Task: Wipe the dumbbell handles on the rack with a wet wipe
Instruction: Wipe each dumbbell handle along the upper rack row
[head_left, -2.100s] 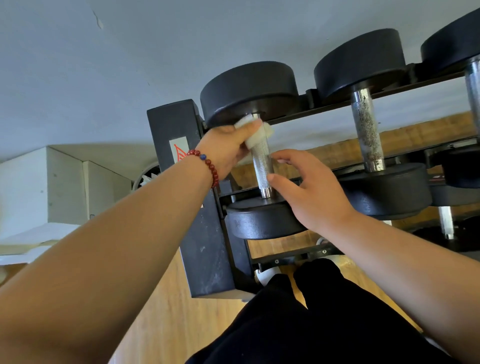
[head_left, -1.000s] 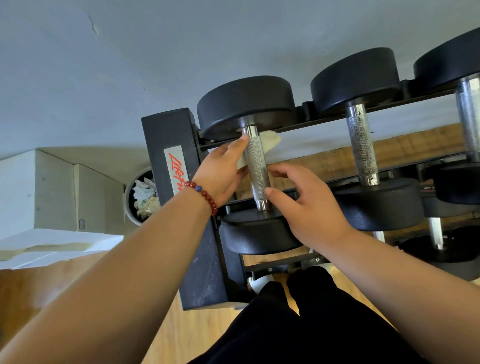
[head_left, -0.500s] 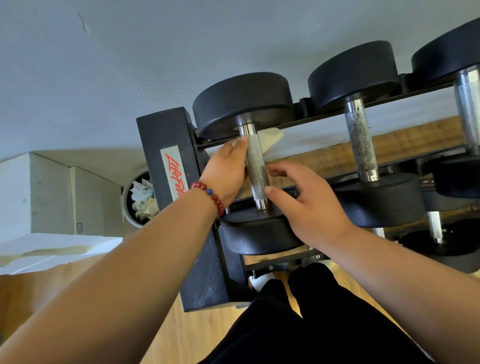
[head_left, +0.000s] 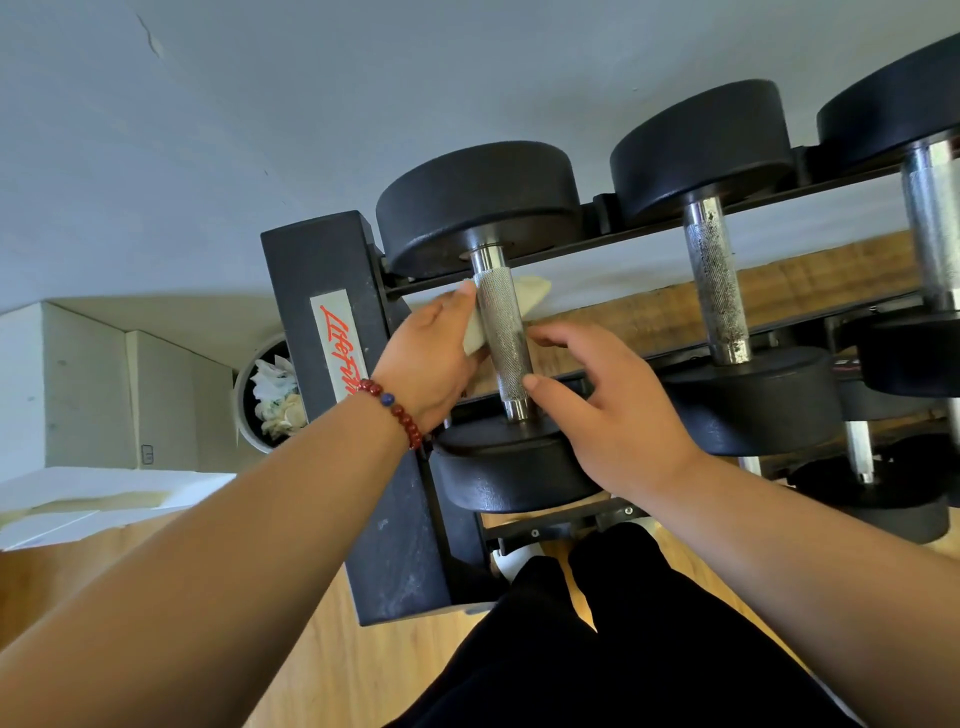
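Dumbbell handle (head_left: 503, 338) number one, the end bar hard against the rack (head_left: 332, 270) upright on the top rails, is where I'm working, its knurled steel running away from me between two black heads. The wet wipe (head_left: 531, 292) is tucked behind the bar, one corner poking out on the right and a fold showing on the left. My left grip (head_left: 426, 358) is curled in from the left side and pinches that wipe against the metal. My right grip (head_left: 608, 410) is loose and spread and has hold of nothing, the thumb tip just touching the lower end of the bar and a fingertip close to its middle. As I judge it, the step in hand is scrubbing the back face of this bar. To do it well I want the wipe wrapped further round, then a twist and a slide from collar to collar so the damp cloth gets down into the knurling. The right thumb should press firmer so the dumbbell cannot roll on its rails. The next handle (head_left: 717, 291) looks speckled and not yet cleaned, so I'd turn to a fresh fold of wipe before going there. A bin (head_left: 260, 436) of crumpled wipes sits beyond the upright.
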